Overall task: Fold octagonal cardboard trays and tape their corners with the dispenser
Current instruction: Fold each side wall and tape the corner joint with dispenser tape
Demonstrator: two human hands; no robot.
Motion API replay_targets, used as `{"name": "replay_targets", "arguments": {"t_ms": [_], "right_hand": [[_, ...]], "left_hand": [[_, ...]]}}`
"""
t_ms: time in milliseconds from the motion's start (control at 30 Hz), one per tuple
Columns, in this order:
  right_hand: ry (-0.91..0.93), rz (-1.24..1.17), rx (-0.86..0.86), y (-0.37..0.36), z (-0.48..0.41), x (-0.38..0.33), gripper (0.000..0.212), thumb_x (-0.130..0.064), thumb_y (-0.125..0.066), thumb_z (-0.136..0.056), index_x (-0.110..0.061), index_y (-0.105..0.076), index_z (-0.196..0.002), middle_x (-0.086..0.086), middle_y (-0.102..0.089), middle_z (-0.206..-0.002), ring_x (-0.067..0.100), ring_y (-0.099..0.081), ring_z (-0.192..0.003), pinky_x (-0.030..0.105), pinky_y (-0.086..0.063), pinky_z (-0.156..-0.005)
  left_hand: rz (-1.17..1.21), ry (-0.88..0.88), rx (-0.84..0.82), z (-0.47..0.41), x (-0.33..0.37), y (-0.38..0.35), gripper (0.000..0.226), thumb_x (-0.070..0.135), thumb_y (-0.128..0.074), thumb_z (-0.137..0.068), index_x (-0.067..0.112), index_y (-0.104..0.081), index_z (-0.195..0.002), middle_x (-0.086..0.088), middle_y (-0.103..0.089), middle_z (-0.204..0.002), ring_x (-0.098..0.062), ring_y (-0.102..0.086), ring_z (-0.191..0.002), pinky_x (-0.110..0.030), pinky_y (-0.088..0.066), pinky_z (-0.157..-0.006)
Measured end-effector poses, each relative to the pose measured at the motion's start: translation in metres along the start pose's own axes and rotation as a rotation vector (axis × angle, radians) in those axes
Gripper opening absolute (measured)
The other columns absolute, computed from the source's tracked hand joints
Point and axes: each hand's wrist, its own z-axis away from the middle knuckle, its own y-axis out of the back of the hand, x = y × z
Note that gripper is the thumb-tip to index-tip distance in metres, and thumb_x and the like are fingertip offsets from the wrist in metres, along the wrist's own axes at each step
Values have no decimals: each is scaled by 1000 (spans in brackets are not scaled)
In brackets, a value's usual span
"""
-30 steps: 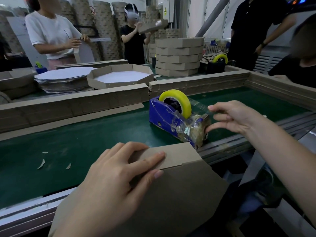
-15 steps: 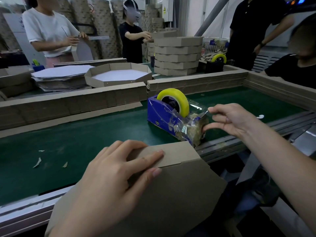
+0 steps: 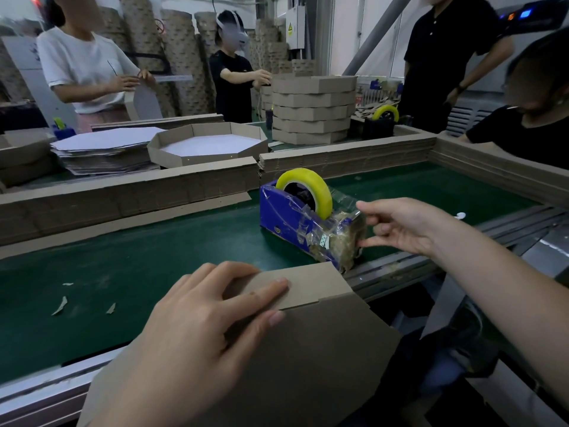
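Note:
A brown octagonal cardboard tray (image 3: 308,359) leans on the near edge of the green belt, with one flap folded up. My left hand (image 3: 197,337) lies over that flap, its fingers fairly straight and pressing the cardboard. A blue tape dispenser (image 3: 286,217) with a yellow-cored roll (image 3: 304,188) stands on the belt just beyond the tray. My right hand (image 3: 403,224) is at its cutter end. The forefinger touches the clear tape strip on top, the thumb sits lower at the front, and the two are apart.
The green conveyor belt (image 3: 138,266) is bordered by stacked cardboard strips (image 3: 123,195). Behind it are a finished tray (image 3: 209,146), flat blanks (image 3: 104,151), a stack of trays (image 3: 312,109) and a second dispenser (image 3: 381,118). Several people stand around. Paper scraps (image 3: 61,305) lie on the belt.
My right hand has edged slightly closer to the dispenser's cutter end. My left hand stays on the tray flap. The people behind have shifted their arms.

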Motion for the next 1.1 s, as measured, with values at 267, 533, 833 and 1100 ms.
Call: {"name": "replay_targets", "arguments": {"t_ms": [267, 533, 833, 1100], "right_hand": [[1, -3, -168, 3, 2, 14, 21, -20, -70, -74, -6, -64, -88, 6, -65, -73, 19, -69, -68, 50, -59, -69], [53, 229, -171, 12, 5, 1, 29, -33, -65, -76, -14, -60, -96, 5, -72, -86, 20, -71, -84, 59, -49, -87], [176, 137, -189, 14, 2, 12, 22, -15, -46, -99, 3, -59, -95, 15, -70, -82, 28, -68, -83, 53, -57, -79], [240, 94, -207, 16, 1, 19, 27, -8, -38, -101, -4, -57, -82, 17, -70, -83, 29, -67, -84, 53, -57, -75]], "left_hand": [[-4, 7, -1, 2, -3, 2, 38, 54, -41, -92, 44, -67, -118, 10, -63, -109, -16, -62, -90, -35, -53, -66], [2, -5, 0, 1, -2, 1, 38, 54, -41, -92, 43, -67, -119, 13, -63, -108, -12, -60, -89, -32, -52, -67], [0, 9, -2, -1, -2, 1, 39, 54, -40, -92, 43, -68, -117, 10, -64, -108, -16, -62, -89, -36, -54, -66], [-6, 7, 4, -1, -2, 0, 39, 53, -41, -91, 42, -68, -117, 10, -64, -108, -16, -62, -90, -35, -53, -66]]}}
